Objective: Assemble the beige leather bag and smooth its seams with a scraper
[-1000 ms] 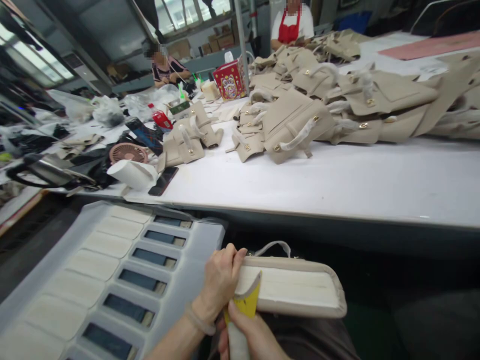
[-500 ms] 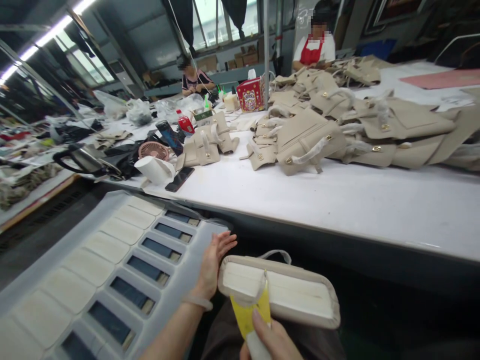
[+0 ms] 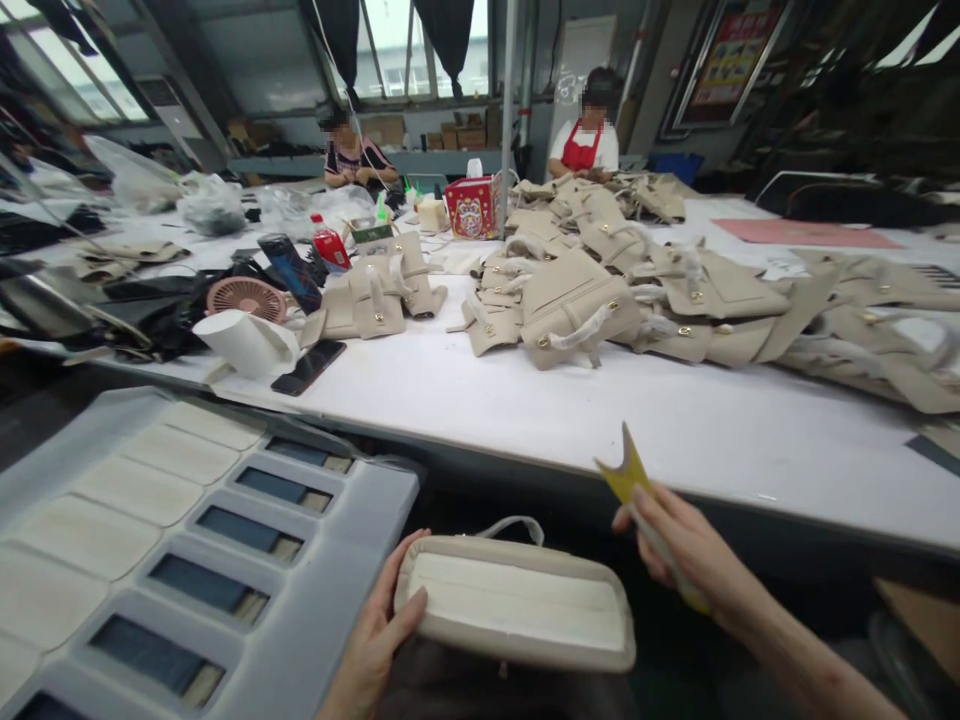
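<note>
My left hand (image 3: pixel 386 625) grips the left end of a beige bag (image 3: pixel 517 605), thumb on its near face and fingers behind. The bag lies on its side over my lap, a white panel facing up and a pale handle looping behind it. To the right, my right hand (image 3: pixel 675 535) is closed around a yellow tool (image 3: pixel 627 474) with a forked, V-notched tip, held up near the table edge and apart from the bag.
A tray (image 3: pixel 352 560) with cream panels and dark slots stands at the left. On the white table (image 3: pixel 480 390) lie beige bags (image 3: pixel 574 305), a phone (image 3: pixel 309 367), a white roll (image 3: pixel 244 343) and a pink fan (image 3: pixel 246 298). Two people sit beyond.
My right hand has lifted the yellow tool off the bag and moved right. My left hand, earlier open beside the bag, now grips its left end. The view has turned slightly right.
</note>
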Demonstrator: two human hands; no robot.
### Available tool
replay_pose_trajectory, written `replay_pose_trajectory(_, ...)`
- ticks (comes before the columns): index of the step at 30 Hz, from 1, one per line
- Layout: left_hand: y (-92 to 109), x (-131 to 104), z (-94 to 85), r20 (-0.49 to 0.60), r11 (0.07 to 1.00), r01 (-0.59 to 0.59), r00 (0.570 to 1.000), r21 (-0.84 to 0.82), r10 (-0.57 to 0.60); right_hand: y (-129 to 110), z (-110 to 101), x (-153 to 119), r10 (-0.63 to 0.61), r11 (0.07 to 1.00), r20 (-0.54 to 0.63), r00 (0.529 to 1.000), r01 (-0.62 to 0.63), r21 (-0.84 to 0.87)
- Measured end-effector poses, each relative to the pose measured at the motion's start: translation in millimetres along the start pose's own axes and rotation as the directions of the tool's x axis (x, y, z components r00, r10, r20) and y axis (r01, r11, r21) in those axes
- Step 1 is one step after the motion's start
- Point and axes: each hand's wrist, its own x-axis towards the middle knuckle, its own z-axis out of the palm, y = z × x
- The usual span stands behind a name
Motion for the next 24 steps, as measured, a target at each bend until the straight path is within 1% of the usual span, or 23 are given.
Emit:
replay_pose_trajectory(1,2,0,1.0,0.004,1.0,0.002,1.0,-0.007,-0.002,3,-21,24,-0.092,0.964,-0.142,0.986,0.053,-0.261)
replay_pose_trajectory(2,3,0,1.8,0.0,1.0,0.005,1.0,-0.012,-0.005,7,-39,49,-0.204,0.844,-0.274,0.94,0.027,-0.535)
replay_pose_trajectory(3,3,0,2.2,-0.007,1.0,0.005,1.0,-0.017,-0.005,10,-54,71,-0.251,0.783,-0.332,0.909,-0.01,-0.622)
replay_pose_trajectory(5,-1,0,1.5,-0.027,1.0,-0.002,1.0,-0.014,0.002,16,-73,109,-0.333,0.687,-0.369,0.868,-0.045,-0.726)
replay_pose_trajectory(7,-6,2,-2.1,-0.031,1.0,-0.024,0.999,0.002,0.024,17,-78,131,-0.393,0.616,-0.343,0.853,-0.033,-0.787)
replay_pose_trajectory(9,-11,4,-7.9,0.012,0.997,-0.042,0.999,0.066,0.042,15,-73,137,-0.45,0.54,-0.297,0.842,-0.009,-0.842)
replay_pose_trajectory(11,-14,7,-13.5,0.057,0.981,-0.066,0.997,0.185,0.056,13,-60,128,-0.529,0.481,-0.266,0.806,0.027,-0.876)
replay_pose_trajectory(12,-13,8,-15.3,0.064,0.959,-0.098,0.994,0.266,0.083,14,-51,118,-0.573,0.476,-0.252,0.779,0.066,-0.877)
replay_pose_trajectory(13,-12,10,-15.9,0.07,0.921,-0.15,0.989,0.359,0.134,16,-41,104,-0.605,0.495,-0.238,0.76,0.124,-0.86)
replay_pose_trajectory(14,-9,12,-15.2,0.086,0.859,-0.225,0.974,0.46,0.209,21,-28,88,-0.623,0.534,-0.231,0.748,0.19,-0.824)
replay_pose_trajectory(15,-5,13,-13.4,0.126,0.766,-0.31,0.949,0.564,0.29,28,-15,70,-0.612,0.601,-0.202,0.765,0.283,-0.748)
replay_pose_trajectory(16,-1,15,-10.6,0.201,0.644,-0.393,0.914,0.656,0.353,37,-1,51,-0.555,0.677,-0.159,0.816,0.333,-0.656)
replay_pose_trajectory(17,4,18,-7.2,0.291,0.508,-0.463,0.877,0.726,0.383,47,14,33,-0.506,0.726,-0.119,0.854,0.347,-0.594)
replay_pose_trajectory(18,9,20,-3.8,0.372,0.379,-0.512,0.845,0.771,0.384,56,28,17,-0.495,0.724,-0.044,0.868,0.384,-0.573)
replay_pose_trajectory(19,13,23,-0.6,0.437,0.268,-0.541,0.823,0.797,0.363,65,40,4,-0.53,0.686,0.017,0.848,0.44,-0.58)
replay_pose_trajectory(20,15,26,1.9,0.482,0.175,-0.557,0.808,0.812,0.338,70,51,-7,-0.545,0.641,0.08,0.834,0.476,-0.602)
replay_pose_trajectory(21,17,28,3.6,0.514,0.097,-0.568,0.795,0.818,0.322,72,61,-16,-0.558,0.596,0.114,0.822,0.493,-0.633)
replay_pose_trajectory(22,16,29,4.4,0.54,0.028,-0.579,0.777,0.815,0.323,69,68,-24,-0.569,0.556,0.133,0.811,0.499,-0.665)
replay_pose_trajectory(23,14,29,4.3,0.566,-0.031,-0.592,0.753,0.806,0.337,62,73,-32,-0.569,0.531,0.136,0.811,0.489,-0.692)
replay_pose_trajectory(24,11,28,3.4,0.592,-0.076,-0.61,0.72,0.789,0.362,52,76,-39,-0.563,0.518,0.137,0.815,0.477,-0.71)
